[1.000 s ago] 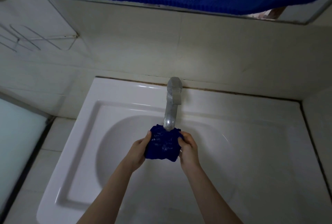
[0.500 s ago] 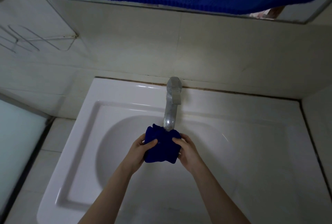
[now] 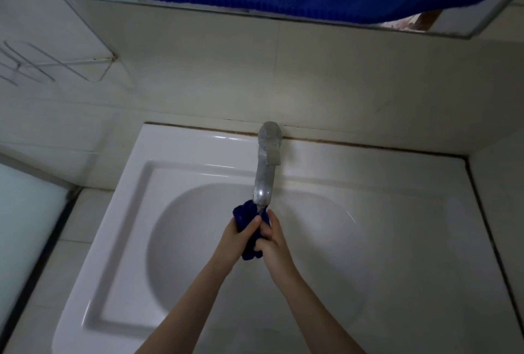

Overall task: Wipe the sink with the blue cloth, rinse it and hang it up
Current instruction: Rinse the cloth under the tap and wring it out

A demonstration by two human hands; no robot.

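Under the spout of the metal faucet [image 3: 265, 175], over the basin of the white sink [image 3: 123, 212], the blue cloth [image 3: 244, 213] is being held bunched into a tight wad. Left hand [image 3: 234, 240] and right hand [image 3: 272, 243] are both clenching around it, fingers curling into the fabric from opposite sides and pressing toward each other. That grip looks like wringing or kneading, so the rinse step seems to be under way, with any runoff falling into the basin. Whether water is running cannot be told. A wire rack [image 3: 56, 65] is sitting on the tiled wall to the left, a likely hanging place. No brand, label or writing is showing readably anywhere.
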